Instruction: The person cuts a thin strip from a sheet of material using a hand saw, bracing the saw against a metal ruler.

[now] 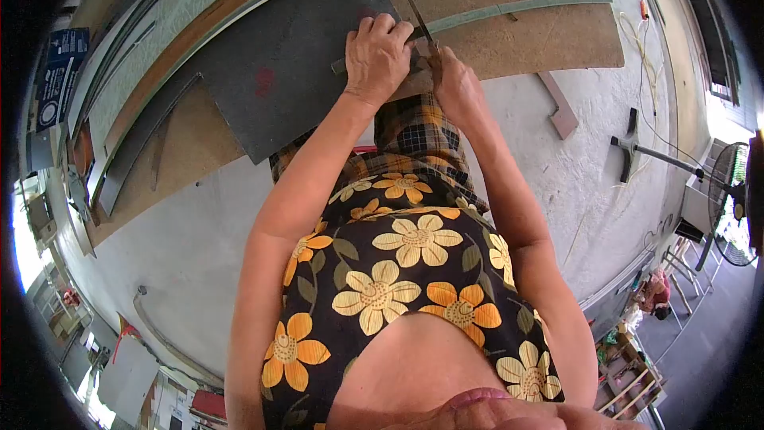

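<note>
My right hand (459,86) is closed around the handle of a hand saw (412,2), whose long, narrow blade points away from me. Close beside it, my left hand (377,58) has its fingers curled down over a narrow green strip (525,6). The strip lies across a brown board (557,40) and runs under my left hand, with a short end showing on its left. The blade crosses the strip just right of my left fingers; whether its teeth touch it is hidden. A dark grey sheet (270,40) lies under and left of my left hand.
Long curved-looking panels (183,32) are stacked at the far left, near a dark blue box (64,72). An L-shaped offcut (559,108) lies on the pale floor (509,159). On the right stands a fan (728,199) with a cord. Another person (656,291) is farther off.
</note>
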The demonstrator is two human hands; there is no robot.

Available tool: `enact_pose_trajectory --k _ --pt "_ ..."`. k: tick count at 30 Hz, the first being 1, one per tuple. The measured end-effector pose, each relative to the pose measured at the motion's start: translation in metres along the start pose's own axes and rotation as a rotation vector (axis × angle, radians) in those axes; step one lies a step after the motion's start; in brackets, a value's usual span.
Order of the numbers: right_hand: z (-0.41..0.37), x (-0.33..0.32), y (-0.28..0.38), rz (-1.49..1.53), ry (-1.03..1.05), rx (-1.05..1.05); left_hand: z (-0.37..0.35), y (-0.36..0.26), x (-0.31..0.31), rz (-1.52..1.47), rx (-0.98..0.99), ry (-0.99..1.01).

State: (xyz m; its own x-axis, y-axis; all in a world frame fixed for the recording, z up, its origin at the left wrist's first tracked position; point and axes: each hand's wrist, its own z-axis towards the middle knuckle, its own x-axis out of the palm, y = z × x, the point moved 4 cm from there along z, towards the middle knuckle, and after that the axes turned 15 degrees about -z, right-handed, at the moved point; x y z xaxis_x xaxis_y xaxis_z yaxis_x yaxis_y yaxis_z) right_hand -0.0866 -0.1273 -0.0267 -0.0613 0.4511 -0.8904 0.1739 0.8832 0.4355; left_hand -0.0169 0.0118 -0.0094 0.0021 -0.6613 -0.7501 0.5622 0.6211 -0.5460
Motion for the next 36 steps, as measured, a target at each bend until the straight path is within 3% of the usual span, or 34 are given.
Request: enact_pose_trajectory --k 8,11,14,17,18,20,22,25,30,33,36 --pt "-0.073 0.005 -0.027 0.042 0.093 0.109 0.0 0.001 0.003 -0.007 0.009 -0.023" --pt "-0.049 -0.007 -0.007 -0.071 0.207 0.178 0.001 0.001 0.002 -0.017 0.005 -0.011" --pt "0.005 -0.001 0.002 -0.014 -0.019 -0.015 0.001 0.001 0.001 -0.024 -0.018 0.003" --pt "0.007 0.007 0.0 0.05 -0.046 -0.021 0.001 0.0 -0.002 -0.039 0.017 -0.06" --pt "-0.004 0.007 -0.003 -0.01 0.053 -0.005 0.002 -0.002 -0.001 -0.035 0.003 -0.034" --pt "-0.037 0.011 -0.018 -0.016 0.015 0.076 0.004 -0.001 -0.001 -0.01 0.008 -0.011" --pt "-0.063 0.004 -0.02 -0.019 0.175 0.198 0.002 -0.001 -0.001 0.026 0.015 0.0" --pt "-0.056 0.003 -0.016 0.004 0.199 0.231 0.003 -0.001 -0.001 0.035 0.028 0.01" --pt "0.001 0.006 0.006 0.062 0.025 0.102 0.0 0.001 0.001 0.052 0.043 0.032" --pt "-0.016 -0.005 0.009 0.038 0.007 0.082 0.0 0.001 0.001 0.077 0.03 0.058" --pt "-0.054 -0.007 -0.005 0.051 0.128 0.17 0.0 0.0 0.001 0.092 0.015 0.073"
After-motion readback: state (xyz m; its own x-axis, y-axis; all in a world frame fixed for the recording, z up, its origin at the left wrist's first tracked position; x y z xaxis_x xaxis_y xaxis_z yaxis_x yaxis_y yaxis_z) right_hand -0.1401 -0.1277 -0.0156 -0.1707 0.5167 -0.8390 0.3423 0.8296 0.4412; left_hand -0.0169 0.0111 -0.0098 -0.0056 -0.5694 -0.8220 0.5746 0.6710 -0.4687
